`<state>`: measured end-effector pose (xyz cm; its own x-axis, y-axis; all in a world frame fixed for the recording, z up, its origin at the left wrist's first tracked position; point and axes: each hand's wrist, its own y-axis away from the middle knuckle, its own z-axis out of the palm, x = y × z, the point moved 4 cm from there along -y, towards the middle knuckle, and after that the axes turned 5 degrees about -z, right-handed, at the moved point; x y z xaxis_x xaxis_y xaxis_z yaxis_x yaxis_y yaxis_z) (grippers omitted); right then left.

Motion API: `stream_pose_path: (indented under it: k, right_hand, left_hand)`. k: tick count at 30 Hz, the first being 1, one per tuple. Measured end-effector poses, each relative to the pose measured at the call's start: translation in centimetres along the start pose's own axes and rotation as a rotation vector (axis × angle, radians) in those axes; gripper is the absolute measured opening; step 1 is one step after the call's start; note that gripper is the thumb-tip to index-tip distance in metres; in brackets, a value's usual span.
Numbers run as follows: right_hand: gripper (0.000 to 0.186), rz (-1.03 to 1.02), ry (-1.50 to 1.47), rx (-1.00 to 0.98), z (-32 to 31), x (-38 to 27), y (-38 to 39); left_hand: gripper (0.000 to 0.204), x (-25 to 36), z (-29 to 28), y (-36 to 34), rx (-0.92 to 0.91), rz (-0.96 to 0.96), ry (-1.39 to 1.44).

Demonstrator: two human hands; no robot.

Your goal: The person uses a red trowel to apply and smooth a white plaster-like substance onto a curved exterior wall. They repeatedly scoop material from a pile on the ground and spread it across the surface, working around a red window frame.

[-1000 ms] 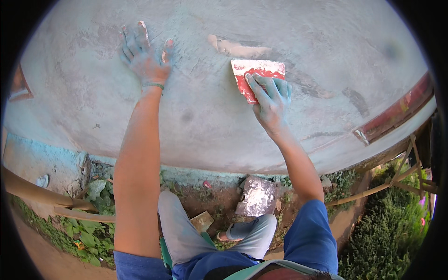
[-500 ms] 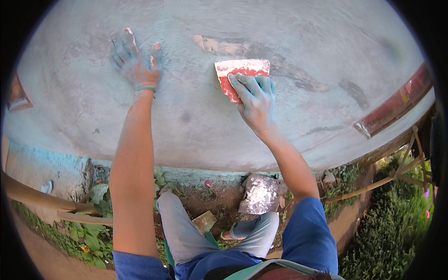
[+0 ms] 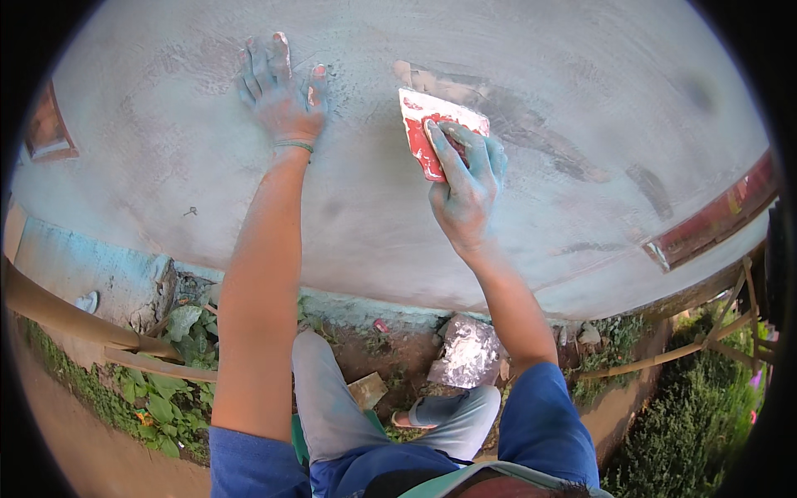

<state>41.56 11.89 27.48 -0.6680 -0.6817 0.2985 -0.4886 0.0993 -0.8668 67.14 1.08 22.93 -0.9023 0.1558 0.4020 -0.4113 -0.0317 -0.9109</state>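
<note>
My left hand lies flat on the grey-blue wall, fingers spread, with pale dust over the skin and a thin green band at the wrist. To its right, my right hand grips a red putty scraper whose wide edge is coated in white paste. The scraper's blade is tilted against the wall, its upper left corner raised. Just above and beyond it runs a rough streak of brown and dark grey patches. My right fingers hide part of the scraper.
On the ground below the wall sits a board smeared with white paste. Wooden poles cross at right, near green shrubs. Another pole and leafy plants are at left. Reddish frames border the wall.
The scraper has turned clockwise in my right hand, its right side dropping. In the picture, my left hand and the wall's marks have shifted right, as the view itself moved.
</note>
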Motion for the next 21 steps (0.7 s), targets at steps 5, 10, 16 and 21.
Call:
stream_pose_path:
  k: [5,10,16,21]
  right_hand:
    - [0.062,0.024,-0.033,0.141,2.9,-1.9,-1.5]
    - [0.061,0.014,0.081,0.179,7.9,-3.3,-4.1]
    - [0.056,0.060,0.266,0.192,12.7,-3.2,-3.4]
    - [0.057,0.055,0.218,0.177,14.0,-3.4,-2.1]
  left_hand:
    - [0.067,-3.5,-1.0,0.6,-0.122,0.133,0.027]
    - [0.064,-3.8,-1.0,1.1,-0.111,0.106,0.045]
    - [0.060,-4.1,-0.8,1.1,-0.053,0.068,0.075]
    - [0.059,-4.1,-1.0,0.7,-0.017,0.029,0.118]
